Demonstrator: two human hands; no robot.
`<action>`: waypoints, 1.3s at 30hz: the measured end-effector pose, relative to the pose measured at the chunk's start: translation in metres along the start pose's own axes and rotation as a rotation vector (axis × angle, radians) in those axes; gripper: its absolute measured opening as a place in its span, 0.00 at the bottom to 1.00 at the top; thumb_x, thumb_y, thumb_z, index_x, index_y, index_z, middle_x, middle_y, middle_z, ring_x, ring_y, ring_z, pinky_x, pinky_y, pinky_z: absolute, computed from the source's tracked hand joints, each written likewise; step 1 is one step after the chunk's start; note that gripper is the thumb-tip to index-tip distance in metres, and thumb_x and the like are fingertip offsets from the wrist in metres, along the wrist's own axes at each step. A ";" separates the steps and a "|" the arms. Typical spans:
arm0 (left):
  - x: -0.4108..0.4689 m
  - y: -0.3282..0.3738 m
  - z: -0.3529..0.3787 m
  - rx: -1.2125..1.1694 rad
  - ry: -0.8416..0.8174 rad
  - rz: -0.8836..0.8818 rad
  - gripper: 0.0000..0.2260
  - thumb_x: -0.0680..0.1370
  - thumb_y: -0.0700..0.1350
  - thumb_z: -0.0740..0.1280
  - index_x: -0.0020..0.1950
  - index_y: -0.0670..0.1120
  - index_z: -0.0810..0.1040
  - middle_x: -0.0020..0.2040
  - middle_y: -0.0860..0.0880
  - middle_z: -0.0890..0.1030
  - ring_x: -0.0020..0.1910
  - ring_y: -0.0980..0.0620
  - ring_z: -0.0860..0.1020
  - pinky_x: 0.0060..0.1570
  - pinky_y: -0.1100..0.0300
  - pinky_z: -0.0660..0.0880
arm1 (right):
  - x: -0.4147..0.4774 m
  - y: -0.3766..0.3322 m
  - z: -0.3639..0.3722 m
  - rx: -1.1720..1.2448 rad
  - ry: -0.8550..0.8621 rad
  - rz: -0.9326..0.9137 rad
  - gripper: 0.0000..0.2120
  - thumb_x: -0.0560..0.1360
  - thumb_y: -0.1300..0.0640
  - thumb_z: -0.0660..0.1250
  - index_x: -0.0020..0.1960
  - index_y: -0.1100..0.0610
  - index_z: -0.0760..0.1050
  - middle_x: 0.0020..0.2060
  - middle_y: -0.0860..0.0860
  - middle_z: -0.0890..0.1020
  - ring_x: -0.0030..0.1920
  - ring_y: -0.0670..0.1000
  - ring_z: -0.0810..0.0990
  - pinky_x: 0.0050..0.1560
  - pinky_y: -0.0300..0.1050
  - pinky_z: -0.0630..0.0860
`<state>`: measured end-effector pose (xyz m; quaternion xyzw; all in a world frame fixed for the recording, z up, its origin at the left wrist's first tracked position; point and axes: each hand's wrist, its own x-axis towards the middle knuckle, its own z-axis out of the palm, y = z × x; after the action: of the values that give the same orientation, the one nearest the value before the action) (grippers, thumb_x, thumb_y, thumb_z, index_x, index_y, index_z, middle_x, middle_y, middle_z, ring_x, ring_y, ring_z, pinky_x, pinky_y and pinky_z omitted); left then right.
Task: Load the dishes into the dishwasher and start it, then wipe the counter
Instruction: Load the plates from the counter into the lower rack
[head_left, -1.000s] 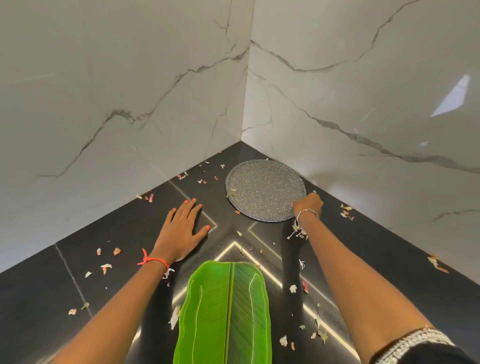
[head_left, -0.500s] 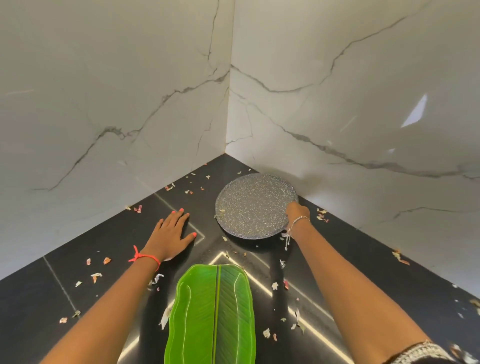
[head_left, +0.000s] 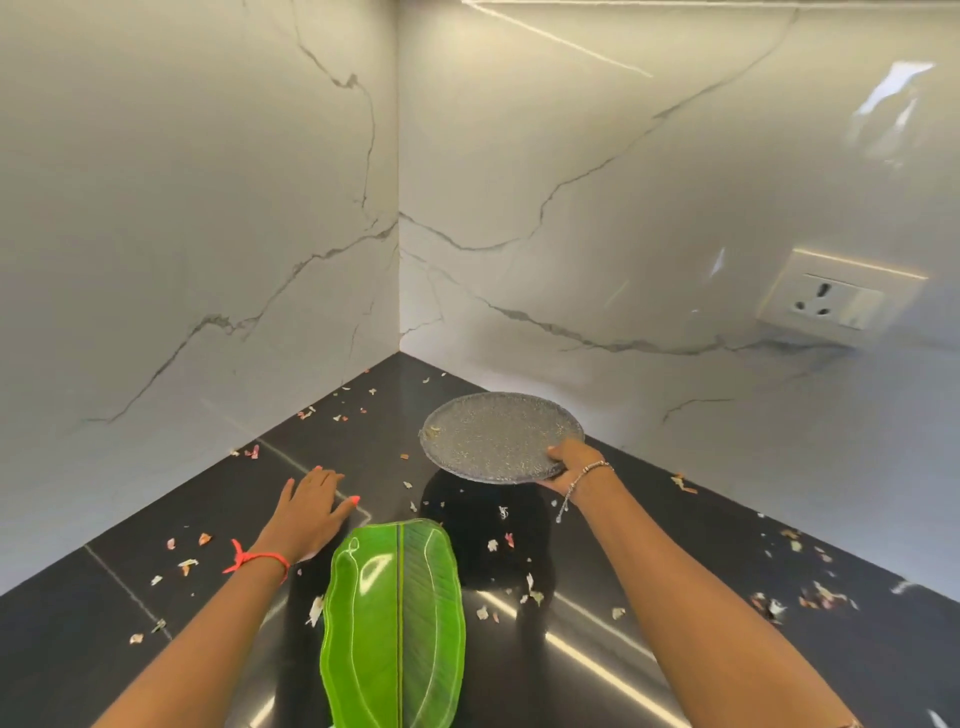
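A round grey speckled plate (head_left: 496, 436) hangs tilted above the black counter (head_left: 675, 561) near the corner. My right hand (head_left: 574, 467) grips its near right rim, thumb on top. My left hand (head_left: 311, 506) rests flat on the counter, fingers straight, to the left of a green leaf-shaped plate (head_left: 395, 623). That leaf plate lies on the counter between my forearms. Small food scraps (head_left: 187, 556) are scattered over the counter.
White marble walls meet in a corner (head_left: 398, 291) behind the plate. A white wall socket (head_left: 836, 306) sits on the right wall. More scraps (head_left: 810, 592) lie along the right side of the counter.
My right hand has lifted the grey plate off the counter and it now hangs tilted in the air. My left hand stays flat on the counter. The view has tipped upward.
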<state>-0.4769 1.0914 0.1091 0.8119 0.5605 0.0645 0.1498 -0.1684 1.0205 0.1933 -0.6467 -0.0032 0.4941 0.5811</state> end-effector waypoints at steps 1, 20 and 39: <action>-0.006 0.005 0.000 -0.006 0.002 0.015 0.23 0.82 0.53 0.54 0.73 0.43 0.61 0.74 0.47 0.61 0.76 0.49 0.52 0.73 0.49 0.46 | -0.003 0.002 -0.009 0.048 0.019 -0.025 0.10 0.76 0.73 0.55 0.52 0.64 0.70 0.59 0.60 0.76 0.59 0.61 0.76 0.54 0.64 0.75; -0.140 0.146 0.043 -0.048 0.054 0.320 0.27 0.80 0.59 0.53 0.74 0.45 0.59 0.75 0.49 0.59 0.76 0.51 0.49 0.73 0.50 0.42 | -0.112 0.070 -0.229 0.322 0.146 -0.202 0.10 0.74 0.75 0.56 0.53 0.69 0.71 0.53 0.62 0.75 0.57 0.59 0.74 0.63 0.62 0.69; -0.396 0.258 0.119 -0.011 0.020 0.312 0.26 0.81 0.54 0.56 0.74 0.43 0.58 0.76 0.46 0.58 0.76 0.50 0.48 0.74 0.50 0.42 | -0.236 0.173 -0.463 0.240 0.028 -0.099 0.06 0.74 0.72 0.62 0.42 0.63 0.71 0.39 0.58 0.77 0.39 0.55 0.77 0.32 0.51 0.79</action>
<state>-0.3584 0.6190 0.1033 0.8875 0.4288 0.0980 0.1370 -0.0903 0.4811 0.1366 -0.5784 0.0321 0.4527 0.6778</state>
